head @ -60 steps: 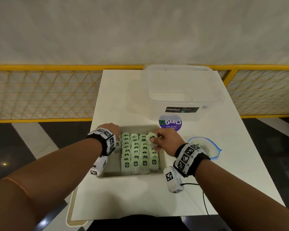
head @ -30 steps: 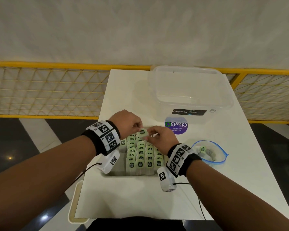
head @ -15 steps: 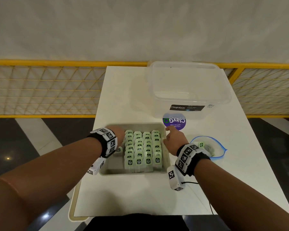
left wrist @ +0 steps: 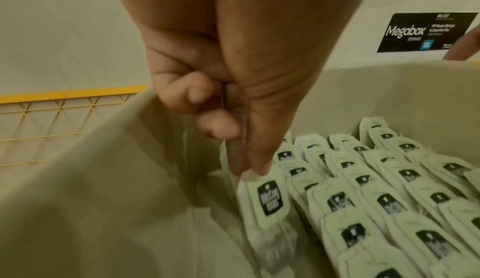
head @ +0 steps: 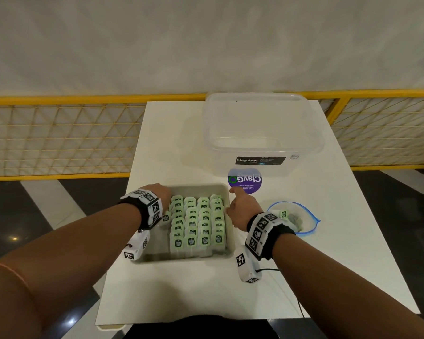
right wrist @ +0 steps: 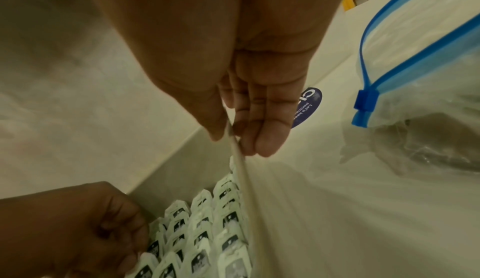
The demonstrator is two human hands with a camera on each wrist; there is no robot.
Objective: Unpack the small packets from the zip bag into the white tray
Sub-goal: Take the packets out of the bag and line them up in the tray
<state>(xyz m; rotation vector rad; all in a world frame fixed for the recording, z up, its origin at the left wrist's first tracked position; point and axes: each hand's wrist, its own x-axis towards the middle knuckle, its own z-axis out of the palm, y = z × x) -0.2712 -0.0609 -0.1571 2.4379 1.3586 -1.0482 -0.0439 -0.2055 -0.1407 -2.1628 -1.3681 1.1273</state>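
Note:
The white tray (head: 196, 187) sits mid-table with several rows of green packets (head: 198, 221) standing in it. My left hand (head: 160, 195) is inside the tray's left part. In the left wrist view, this left hand (left wrist: 249, 167) has thumb and forefinger pinching the top of one packet (left wrist: 271, 197) left of the rows. My right hand (head: 240, 207) is at the tray's right side. Seen from the right wrist, the right hand (right wrist: 233, 138) has its thumb inside and fingers outside, pinching the tray wall (right wrist: 245, 182). The zip bag (head: 298, 217) lies open right of the tray with a packet (head: 284, 213) at its mouth.
A clear Megabox container (head: 260, 133) stands behind the tray at the table's far right. A round purple sticker (head: 245, 184) lies between it and the tray. A yellow mesh railing (head: 59, 138) runs behind the table. A black cable (head: 269, 269) trails from my right wrist.
A second ago both hands met above the rows on one packet. My left hand has since come down into the tray's left side with it, and my right hand moved to the right wall.

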